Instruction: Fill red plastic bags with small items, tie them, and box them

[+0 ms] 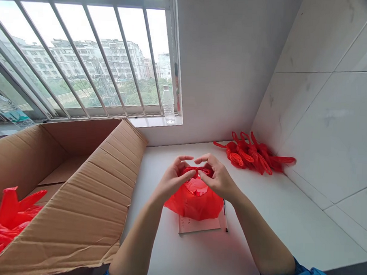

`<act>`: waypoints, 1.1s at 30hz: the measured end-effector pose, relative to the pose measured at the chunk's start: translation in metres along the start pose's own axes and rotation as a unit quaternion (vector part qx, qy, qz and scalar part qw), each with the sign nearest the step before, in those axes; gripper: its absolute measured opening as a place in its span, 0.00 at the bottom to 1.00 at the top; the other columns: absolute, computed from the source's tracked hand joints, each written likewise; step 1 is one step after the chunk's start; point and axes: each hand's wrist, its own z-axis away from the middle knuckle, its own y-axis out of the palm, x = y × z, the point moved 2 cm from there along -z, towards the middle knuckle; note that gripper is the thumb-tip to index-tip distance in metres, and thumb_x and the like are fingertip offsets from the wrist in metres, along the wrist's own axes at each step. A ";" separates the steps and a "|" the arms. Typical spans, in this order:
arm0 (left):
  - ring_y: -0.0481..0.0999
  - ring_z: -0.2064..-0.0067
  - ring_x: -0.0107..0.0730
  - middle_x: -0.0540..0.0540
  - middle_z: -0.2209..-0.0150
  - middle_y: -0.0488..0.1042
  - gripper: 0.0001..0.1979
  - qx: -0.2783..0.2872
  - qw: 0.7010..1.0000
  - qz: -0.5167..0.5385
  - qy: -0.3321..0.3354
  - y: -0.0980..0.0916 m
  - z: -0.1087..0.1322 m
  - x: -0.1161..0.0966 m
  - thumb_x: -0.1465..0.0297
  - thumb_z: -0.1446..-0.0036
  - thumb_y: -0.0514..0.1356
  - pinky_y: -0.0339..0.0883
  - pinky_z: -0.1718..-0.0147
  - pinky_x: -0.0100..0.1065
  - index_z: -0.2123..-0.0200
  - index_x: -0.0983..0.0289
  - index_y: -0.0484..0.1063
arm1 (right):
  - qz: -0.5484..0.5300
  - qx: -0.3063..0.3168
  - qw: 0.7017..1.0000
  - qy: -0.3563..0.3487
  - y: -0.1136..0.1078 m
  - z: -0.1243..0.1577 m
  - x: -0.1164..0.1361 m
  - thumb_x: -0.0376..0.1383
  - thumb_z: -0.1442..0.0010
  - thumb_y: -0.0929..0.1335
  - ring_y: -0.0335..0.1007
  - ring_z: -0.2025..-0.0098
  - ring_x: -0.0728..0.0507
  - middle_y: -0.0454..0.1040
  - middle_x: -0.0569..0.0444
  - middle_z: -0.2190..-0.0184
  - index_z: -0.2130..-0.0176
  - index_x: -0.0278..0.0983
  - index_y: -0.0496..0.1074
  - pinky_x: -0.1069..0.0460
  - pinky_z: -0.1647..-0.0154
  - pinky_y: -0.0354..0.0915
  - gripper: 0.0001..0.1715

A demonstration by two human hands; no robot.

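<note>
A red plastic bag (195, 199) sits on the white counter (271, 222) in front of me, resting partly on a small white paper pad (199, 225). My left hand (173, 177) and my right hand (216, 175) meet over the top of the bag. Both pinch its twisted red handles between thumb and fingers, fingertips nearly touching. The bag's body bulges below my hands.
A large open cardboard box (86, 198) stands at my left with red bags (6, 223) inside. A pile of tied red bags (254, 154) lies in the far right corner by the tiled wall. A clear water bottle (168, 104) stands on the barred window's sill.
</note>
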 end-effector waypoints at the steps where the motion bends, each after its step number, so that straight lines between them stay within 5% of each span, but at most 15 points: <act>1: 0.70 0.68 0.26 0.48 0.69 0.70 0.19 -0.011 0.998 -0.051 0.018 0.000 0.001 0.000 0.64 0.41 0.65 0.63 0.67 0.27 0.47 0.58 0.68 | 0.053 -0.012 0.998 -0.022 0.001 0.002 0.003 0.31 0.38 0.66 0.66 0.68 0.49 0.71 0.52 0.54 0.52 0.42 0.69 0.51 0.67 0.66 0.14; 6: 0.73 0.67 0.28 0.50 0.67 0.77 0.12 -0.043 0.971 -0.224 0.074 -0.001 0.005 -0.002 0.71 0.38 0.57 0.66 0.64 0.29 0.52 0.58 0.74 | 0.159 -0.024 0.980 -0.115 0.008 0.006 0.009 0.30 0.38 0.66 0.69 0.66 0.48 0.68 0.51 0.54 0.54 0.42 0.66 0.51 0.66 0.69 0.13; 11: 0.77 0.55 0.35 0.57 0.55 0.79 0.14 -0.016 0.997 -0.056 0.044 -0.003 0.005 -0.003 0.67 0.38 0.59 0.69 0.58 0.32 0.50 0.61 0.76 | 0.163 -0.031 0.977 -0.137 0.002 0.005 0.004 0.31 0.36 0.66 0.71 0.64 0.46 0.70 0.52 0.56 0.57 0.43 0.68 0.50 0.64 0.71 0.08; 16: 0.78 0.53 0.42 0.61 0.53 0.79 0.18 -0.028 0.995 0.094 -0.027 -0.004 0.006 -0.004 0.57 0.38 0.60 0.70 0.53 0.38 0.55 0.63 0.80 | 0.179 -0.032 0.973 -0.142 -0.003 0.003 0.005 0.33 0.34 0.66 0.73 0.57 0.42 0.75 0.52 0.60 0.58 0.44 0.71 0.46 0.58 0.71 0.06; 22: 0.78 0.56 0.39 0.59 0.59 0.81 0.13 -0.073 0.989 0.123 -0.036 -0.009 0.005 0.001 0.62 0.46 0.69 0.69 0.57 0.34 0.60 0.63 0.81 | 0.221 -0.037 0.965 -0.139 -0.008 0.005 0.007 0.38 0.33 0.67 0.74 0.59 0.42 0.79 0.51 0.61 0.56 0.43 0.73 0.47 0.61 0.69 0.06; 33: 0.77 0.65 0.31 0.56 0.62 0.80 0.11 -0.093 0.975 0.194 -0.056 -0.013 0.003 0.005 0.65 0.48 0.71 0.70 0.66 0.30 0.62 0.64 0.80 | 0.281 -0.007 0.949 -0.143 -0.015 0.010 0.013 0.41 0.33 0.67 0.68 0.69 0.46 0.75 0.53 0.71 0.66 0.41 0.74 0.51 0.71 0.59 0.11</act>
